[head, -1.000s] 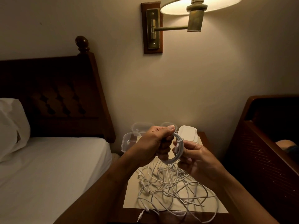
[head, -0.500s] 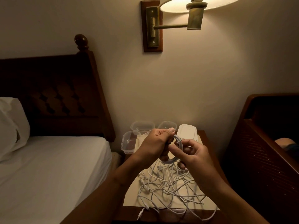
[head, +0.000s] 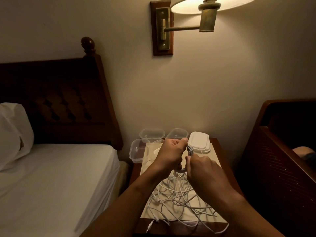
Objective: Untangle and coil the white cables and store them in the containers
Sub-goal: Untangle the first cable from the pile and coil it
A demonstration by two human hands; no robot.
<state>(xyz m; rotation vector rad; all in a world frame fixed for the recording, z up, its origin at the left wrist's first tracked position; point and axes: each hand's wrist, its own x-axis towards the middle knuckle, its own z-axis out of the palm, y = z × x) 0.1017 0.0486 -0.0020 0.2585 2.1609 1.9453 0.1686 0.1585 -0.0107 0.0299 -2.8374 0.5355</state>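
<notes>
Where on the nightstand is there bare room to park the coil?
Bare mat strip on the left, between the left container and the tangle; a smaller patch right, just in front of the lids. Tangle fills the mat's front; containers and lids line the back. Left hand and right hand hold the coil over the middle.

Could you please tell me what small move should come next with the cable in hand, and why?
Probably lay one more loop onto the coil: the left hand grips it partly wound, the right hand pinches its strand, and cable appears to trail down into the tangle, so it seems not ready for the containers.
</notes>
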